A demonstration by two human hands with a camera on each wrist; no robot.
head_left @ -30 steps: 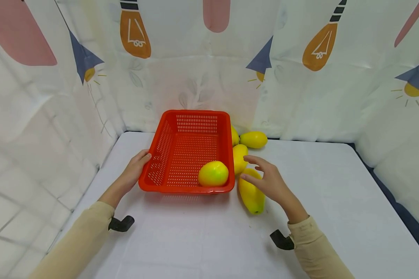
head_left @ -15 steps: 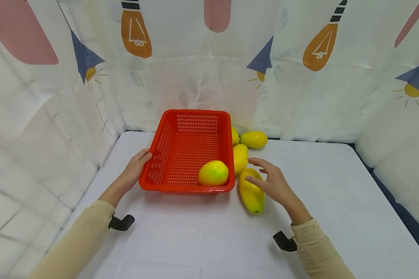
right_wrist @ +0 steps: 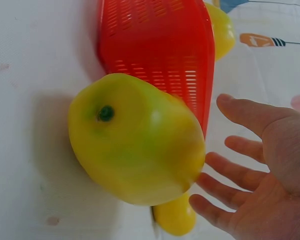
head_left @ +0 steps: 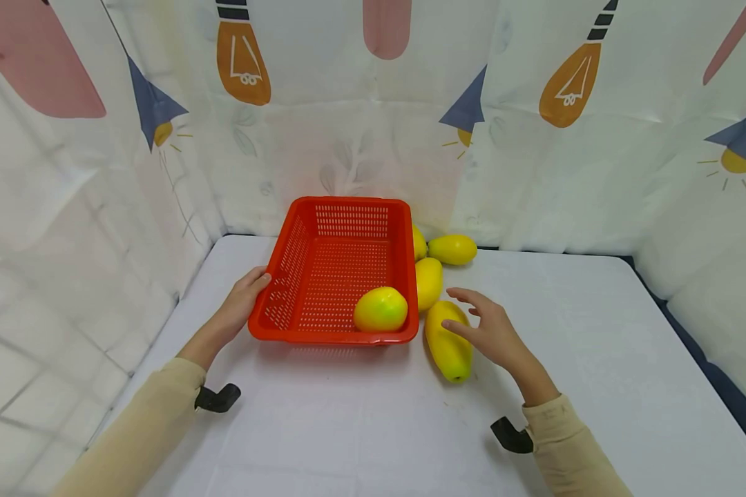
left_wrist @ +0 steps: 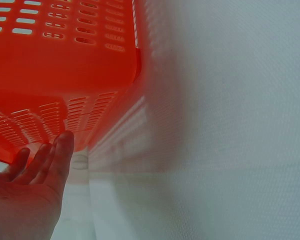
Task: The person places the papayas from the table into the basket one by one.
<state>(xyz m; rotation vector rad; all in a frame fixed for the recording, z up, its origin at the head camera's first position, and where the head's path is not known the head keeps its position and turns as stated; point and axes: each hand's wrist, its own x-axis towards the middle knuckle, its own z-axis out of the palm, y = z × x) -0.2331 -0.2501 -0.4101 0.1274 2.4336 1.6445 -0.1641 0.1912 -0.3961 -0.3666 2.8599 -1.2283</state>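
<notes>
A red perforated plastic basket (head_left: 342, 276) is on the white table, its inside tilted toward me. My left hand (head_left: 241, 300) holds its left rim, thumb over the edge; in the left wrist view the fingers (left_wrist: 60, 157) lie along the outer wall. One round yellow-green fruit (head_left: 380, 309) sits in the basket's near right corner. Beside the basket lies a large yellow papaya-like fruit (head_left: 449, 342), with a green stem spot in the right wrist view. My right hand (head_left: 488, 328) hovers over its right side, fingers spread, holding nothing. Whether a fingertip touches it I cannot tell.
More yellow fruits lie along the basket's right side: one (head_left: 429, 283) just behind the papaya-like fruit, one (head_left: 452, 249) near the back edge, and one (head_left: 418, 243) partly hidden by the basket. A printed curtain (head_left: 373, 124) hangs behind the table (head_left: 572, 345).
My right hand has drawn back slightly to the right and toward me, away from the fruit behind. The left hand, basket and fruits have stayed in place.
</notes>
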